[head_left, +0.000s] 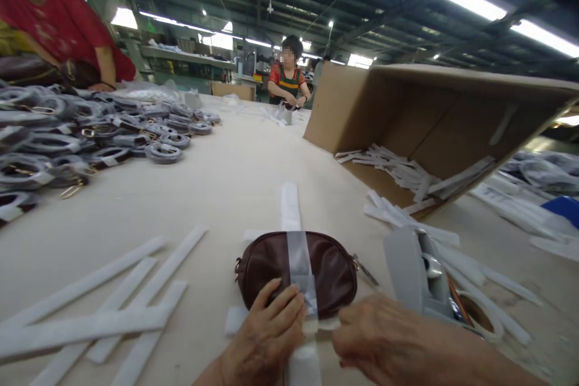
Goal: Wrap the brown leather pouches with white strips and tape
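Flat white foam strips (104,307) fan out on the cream table (217,181). Left hand (266,329) presses fingers flat on the glossy brown oval pouch (332,271), centre-front, banded by clear tape (299,262). Right hand (375,338) pinches the tape's end.

One head-worn camera looks forward and down, close over the table (226,181), its far end stretching away beyond.
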Motion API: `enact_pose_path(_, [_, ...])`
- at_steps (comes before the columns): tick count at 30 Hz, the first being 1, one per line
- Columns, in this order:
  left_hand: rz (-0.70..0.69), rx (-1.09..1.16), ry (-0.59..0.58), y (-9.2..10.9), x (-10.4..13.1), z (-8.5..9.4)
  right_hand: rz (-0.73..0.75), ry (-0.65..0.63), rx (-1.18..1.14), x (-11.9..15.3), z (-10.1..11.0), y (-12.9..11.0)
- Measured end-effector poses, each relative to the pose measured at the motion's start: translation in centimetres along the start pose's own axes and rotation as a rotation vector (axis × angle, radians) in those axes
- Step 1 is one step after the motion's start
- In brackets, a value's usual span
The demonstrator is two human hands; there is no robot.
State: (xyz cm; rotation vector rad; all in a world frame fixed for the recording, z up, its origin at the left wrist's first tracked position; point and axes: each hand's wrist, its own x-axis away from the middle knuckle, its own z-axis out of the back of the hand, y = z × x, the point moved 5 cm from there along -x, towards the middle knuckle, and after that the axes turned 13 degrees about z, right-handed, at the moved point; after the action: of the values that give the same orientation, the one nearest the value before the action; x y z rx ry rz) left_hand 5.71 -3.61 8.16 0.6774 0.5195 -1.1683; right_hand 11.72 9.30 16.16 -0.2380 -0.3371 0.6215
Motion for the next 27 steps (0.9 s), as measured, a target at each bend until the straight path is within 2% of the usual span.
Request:
enact_pose_path(2, [0.015,0.006,0.015,0.0,0.2,-0.2,0.035,-0.09,0.15,-2.9,1.5,1.0])
enact_pose_path(5, [0.032,0.001,0.042,-0.2,0.5,-0.5,0.079,-0.159,0.278,-5.9,2.0,2.6])
enact_pose_path(10, [0.017,0.013,0.069,-0.4,1.0,-1.1,0.09,-0.214,0.353,-7.8,1.2,4.1])
enact_pose_path(16, [0.007,0.005,0.12,-0.4,0.8,-1.0,0.049,-0.238,0.278,-9.4,1.5,5.4])
enact_pose_path(19, [0.007,-0.007,0.147,-0.4,0.7,-0.9,0.007,-0.204,0.154,-9.9,2.0,6.4])
enact_pose_path(23, [-0.032,-0.026,0.138,-0.4,0.6,-1.0,-0.055,-0.044,-0.014,-10.1,2.4,8.7])
enact_pose_path(27, [-0.042,-0.039,0.133,-0.5,0.5,-0.7,-0.091,0.085,-0.338,-10.1,1.7,11.9])
